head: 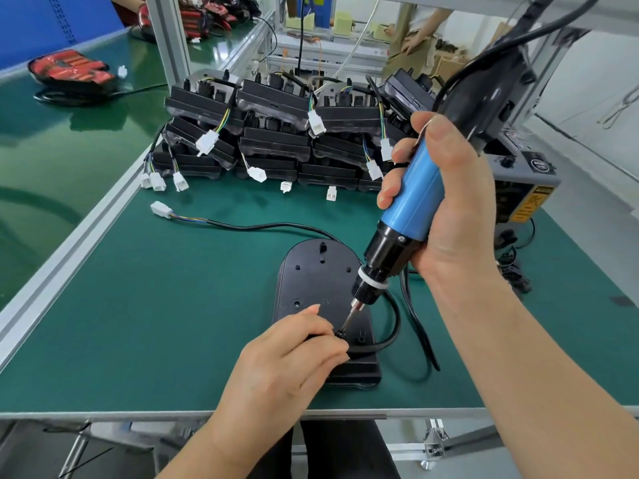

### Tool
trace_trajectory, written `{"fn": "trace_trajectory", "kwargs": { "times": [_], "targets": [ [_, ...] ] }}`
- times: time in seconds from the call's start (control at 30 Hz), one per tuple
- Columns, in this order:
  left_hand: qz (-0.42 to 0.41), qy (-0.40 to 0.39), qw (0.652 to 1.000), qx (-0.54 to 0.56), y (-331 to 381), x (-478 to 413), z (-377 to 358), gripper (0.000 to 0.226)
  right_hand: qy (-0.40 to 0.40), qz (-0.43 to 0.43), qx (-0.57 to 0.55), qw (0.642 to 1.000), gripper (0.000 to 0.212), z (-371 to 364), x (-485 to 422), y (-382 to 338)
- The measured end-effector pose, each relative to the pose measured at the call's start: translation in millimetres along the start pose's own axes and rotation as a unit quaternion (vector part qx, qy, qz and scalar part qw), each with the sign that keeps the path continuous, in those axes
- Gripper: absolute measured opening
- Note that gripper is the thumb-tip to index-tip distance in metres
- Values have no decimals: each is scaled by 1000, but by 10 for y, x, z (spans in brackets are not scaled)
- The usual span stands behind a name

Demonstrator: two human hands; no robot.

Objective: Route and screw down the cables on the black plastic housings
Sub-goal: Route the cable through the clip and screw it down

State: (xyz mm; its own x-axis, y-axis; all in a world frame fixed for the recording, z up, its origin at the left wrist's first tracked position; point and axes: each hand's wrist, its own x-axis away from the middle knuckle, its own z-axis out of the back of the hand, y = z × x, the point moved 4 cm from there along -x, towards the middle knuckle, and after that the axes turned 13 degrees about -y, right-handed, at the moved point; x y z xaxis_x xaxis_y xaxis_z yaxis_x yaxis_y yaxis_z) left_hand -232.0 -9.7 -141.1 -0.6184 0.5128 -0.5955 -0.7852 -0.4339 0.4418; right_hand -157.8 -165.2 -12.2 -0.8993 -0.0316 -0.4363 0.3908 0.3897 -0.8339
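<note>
On the counter right in front of you: housing lies flat, cable loops off its right side. Left grip pinches the cable at the housing's near end. Right grip is wrapped round the driver, bit tip by your left fingertips.

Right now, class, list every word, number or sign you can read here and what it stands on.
Yellow label on the grey box: blurred, unreadable.
Round black badge on the same box: blurred, unreadable.
Red packs: print too small to read.
Nothing legible anywhere.
</note>
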Motion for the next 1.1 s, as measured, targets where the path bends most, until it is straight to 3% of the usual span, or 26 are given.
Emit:
{"fn": "trace_trajectory", "kwargs": {
  "times": [0.3, 0.6, 1.1],
  "targets": [
    [7, 4, 1000, 2, -6, 1, -6, 13, -44, -7, 6, 999, 38, -59, -15, 27],
    [-3, 8, 1000, 13, -20, 15, -17, 5, -127, -11, -15, 992, 28, -169, -67, 44],
    [-7, 12, 1000, 15, -30, 22, -31, 4, -153, -1, 2, 988, 20, -301, -28, 12]
  ]
}}
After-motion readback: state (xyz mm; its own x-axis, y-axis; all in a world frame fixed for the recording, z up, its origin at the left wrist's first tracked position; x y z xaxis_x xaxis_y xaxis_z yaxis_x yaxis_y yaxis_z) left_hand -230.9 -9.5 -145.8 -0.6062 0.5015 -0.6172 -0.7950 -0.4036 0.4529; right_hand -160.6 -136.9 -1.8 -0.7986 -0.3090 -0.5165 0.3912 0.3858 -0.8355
